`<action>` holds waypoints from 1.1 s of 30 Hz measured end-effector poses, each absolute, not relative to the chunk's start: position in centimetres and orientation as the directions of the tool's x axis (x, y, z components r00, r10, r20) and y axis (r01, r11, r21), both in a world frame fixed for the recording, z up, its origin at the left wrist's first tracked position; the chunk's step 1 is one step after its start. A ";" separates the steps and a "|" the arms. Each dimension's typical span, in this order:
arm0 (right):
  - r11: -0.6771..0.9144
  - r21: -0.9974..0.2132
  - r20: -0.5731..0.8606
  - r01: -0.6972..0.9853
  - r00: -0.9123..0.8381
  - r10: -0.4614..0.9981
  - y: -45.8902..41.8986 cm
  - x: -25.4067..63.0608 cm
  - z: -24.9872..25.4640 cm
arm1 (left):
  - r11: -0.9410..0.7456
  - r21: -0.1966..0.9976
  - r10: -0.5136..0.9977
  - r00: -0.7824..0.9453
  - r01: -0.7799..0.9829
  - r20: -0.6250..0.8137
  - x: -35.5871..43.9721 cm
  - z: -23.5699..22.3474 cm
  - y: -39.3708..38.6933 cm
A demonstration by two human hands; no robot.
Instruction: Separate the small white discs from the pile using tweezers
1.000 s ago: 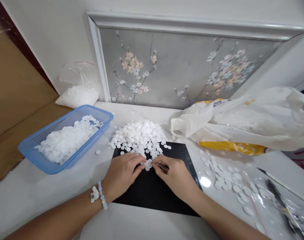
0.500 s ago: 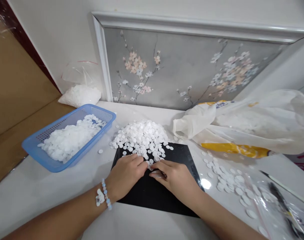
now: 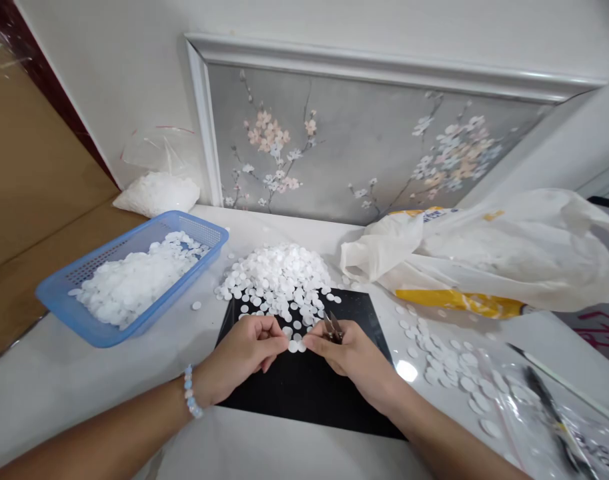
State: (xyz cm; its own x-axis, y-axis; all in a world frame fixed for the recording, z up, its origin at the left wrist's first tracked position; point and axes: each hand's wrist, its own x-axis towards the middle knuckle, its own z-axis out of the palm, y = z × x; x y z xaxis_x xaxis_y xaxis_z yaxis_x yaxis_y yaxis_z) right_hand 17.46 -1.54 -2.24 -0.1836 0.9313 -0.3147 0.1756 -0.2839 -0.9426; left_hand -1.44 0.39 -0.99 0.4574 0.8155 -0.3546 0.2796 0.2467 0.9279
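Note:
My left hand (image 3: 251,353) is closed in a pinch at the edge of a small white disc (image 3: 293,346). Facing it, my right hand (image 3: 357,357) pinches the adjoining white disc (image 3: 301,346); I cannot tell whether the two discs are joined. Tucked in my right fingers is a small metal pair of scissors (image 3: 333,325), its two pointed blades sticking up and slightly apart. Both hands are over a black board (image 3: 304,400). A heap of white discs (image 3: 284,273) spills onto the board's far edge.
A blue plastic basket (image 3: 107,340) with more discs stands at left, a clear bag of white pieces (image 3: 159,193) behind it. On the right lie a large white plastic bag (image 3: 509,253), scattered discs (image 3: 449,360) and a black-handled tool (image 3: 544,393). A framed flower picture (image 3: 334,140) leans behind.
My hands have turned so that the fingertips face each other, with discs now showing between them. The scissor blades have come into sight at my right hand. The view has shifted slightly.

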 end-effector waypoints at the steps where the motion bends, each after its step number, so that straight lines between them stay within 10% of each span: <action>1: -0.307 -0.942 -0.330 0.136 -0.197 0.923 -1.5 17.5 -2.4 | 0.302 0.919 0.796 0.463 0.252 -0.389 -1.4 -0.9 0.4; 13: -0.318 -0.939 -0.279 -0.131 -0.250 0.927 -1.1 17.7 -2.5 | 0.403 0.914 0.785 0.499 0.040 -0.368 -1.5 -0.9 0.9; 33: -0.283 -0.957 -0.262 -0.063 -0.228 0.938 -1.4 17.2 -2.4 | 0.402 0.915 0.807 0.460 0.031 -0.370 -0.9 -0.9 0.7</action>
